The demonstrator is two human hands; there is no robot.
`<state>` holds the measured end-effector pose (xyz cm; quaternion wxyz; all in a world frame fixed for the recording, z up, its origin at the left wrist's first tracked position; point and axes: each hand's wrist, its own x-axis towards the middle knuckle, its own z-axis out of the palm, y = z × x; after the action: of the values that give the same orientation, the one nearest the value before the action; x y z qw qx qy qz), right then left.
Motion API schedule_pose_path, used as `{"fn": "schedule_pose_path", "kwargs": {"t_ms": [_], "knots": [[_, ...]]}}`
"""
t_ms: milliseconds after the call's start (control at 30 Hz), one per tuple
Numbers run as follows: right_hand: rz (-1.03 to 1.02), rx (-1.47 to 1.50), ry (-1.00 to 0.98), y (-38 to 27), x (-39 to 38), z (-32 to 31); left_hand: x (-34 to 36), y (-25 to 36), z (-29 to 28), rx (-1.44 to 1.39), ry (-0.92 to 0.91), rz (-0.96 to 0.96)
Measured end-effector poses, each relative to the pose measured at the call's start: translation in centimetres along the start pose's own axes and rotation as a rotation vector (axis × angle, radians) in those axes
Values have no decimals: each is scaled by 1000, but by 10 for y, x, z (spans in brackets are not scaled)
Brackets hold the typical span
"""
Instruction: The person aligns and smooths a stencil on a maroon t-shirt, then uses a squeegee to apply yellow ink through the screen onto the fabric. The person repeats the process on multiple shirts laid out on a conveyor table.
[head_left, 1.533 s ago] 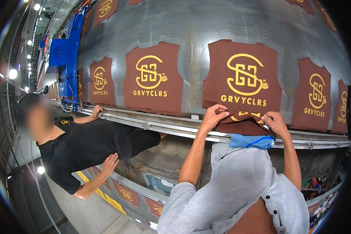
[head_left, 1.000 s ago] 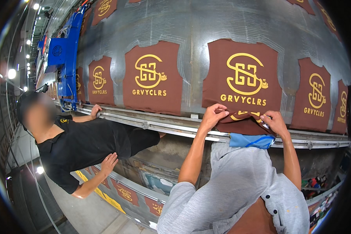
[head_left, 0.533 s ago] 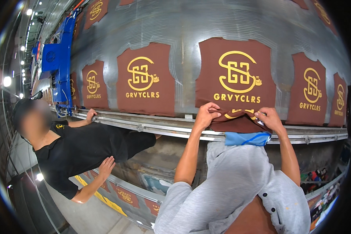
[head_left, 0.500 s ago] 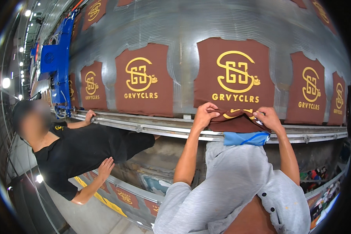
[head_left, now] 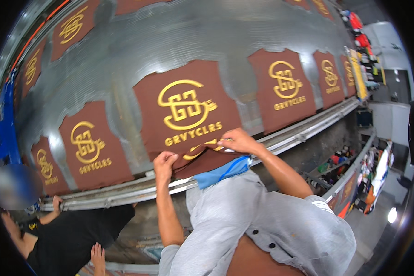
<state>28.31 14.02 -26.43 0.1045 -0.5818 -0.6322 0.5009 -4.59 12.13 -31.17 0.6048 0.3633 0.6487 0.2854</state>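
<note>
Pinching brown fabric at both sides: left hand, right hand (right forearm slanting inward)

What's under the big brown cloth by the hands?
The grey table shows around the big brown cloth. More brown fabric with yellow print shows at its bottom edge; I can't tell if that's underneath. Anything beneath the middle is covered.

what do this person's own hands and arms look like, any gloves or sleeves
The left hand and right hand are bare, with no gloves or watch visible. The forearms are uncovered too; light grey sleeves show above them.
</note>
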Motion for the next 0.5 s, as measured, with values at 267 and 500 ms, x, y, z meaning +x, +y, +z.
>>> {"fn": "schedule_pose_path", "kwargs": {"t_ms": [267, 500], "knots": [[31, -24, -8, 4, -1, 1, 5, -3, -3, -63, 11, -32], [1, -14, 22, 0, 0, 3, 6, -6, -2, -137, 5, -12]]}}
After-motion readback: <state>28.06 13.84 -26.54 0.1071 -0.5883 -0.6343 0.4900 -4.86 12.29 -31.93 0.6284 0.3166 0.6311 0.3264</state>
